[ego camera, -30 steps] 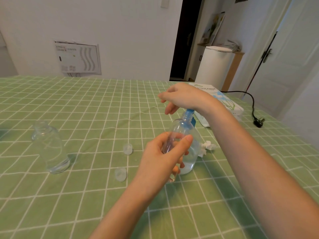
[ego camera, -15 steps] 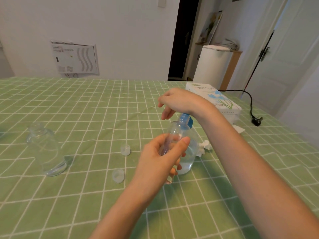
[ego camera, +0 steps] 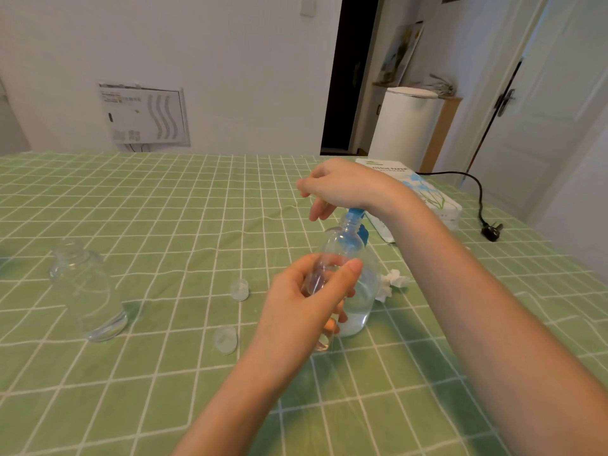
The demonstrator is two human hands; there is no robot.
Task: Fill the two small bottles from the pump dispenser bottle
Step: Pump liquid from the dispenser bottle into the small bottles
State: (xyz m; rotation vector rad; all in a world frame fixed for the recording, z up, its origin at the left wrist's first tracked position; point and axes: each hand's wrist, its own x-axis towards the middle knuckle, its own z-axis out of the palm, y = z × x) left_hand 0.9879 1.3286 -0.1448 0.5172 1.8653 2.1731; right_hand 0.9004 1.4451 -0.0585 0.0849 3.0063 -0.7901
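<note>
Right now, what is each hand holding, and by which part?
Left hand grips the small bottle around its middle. Right hand holds nothing, resting on the blue top of the pump bottle.

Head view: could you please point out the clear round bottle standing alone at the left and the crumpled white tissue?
clear round bottle (ego camera: 86, 291), head view, mid body.
crumpled white tissue (ego camera: 394, 279), head view, its centre.
</note>
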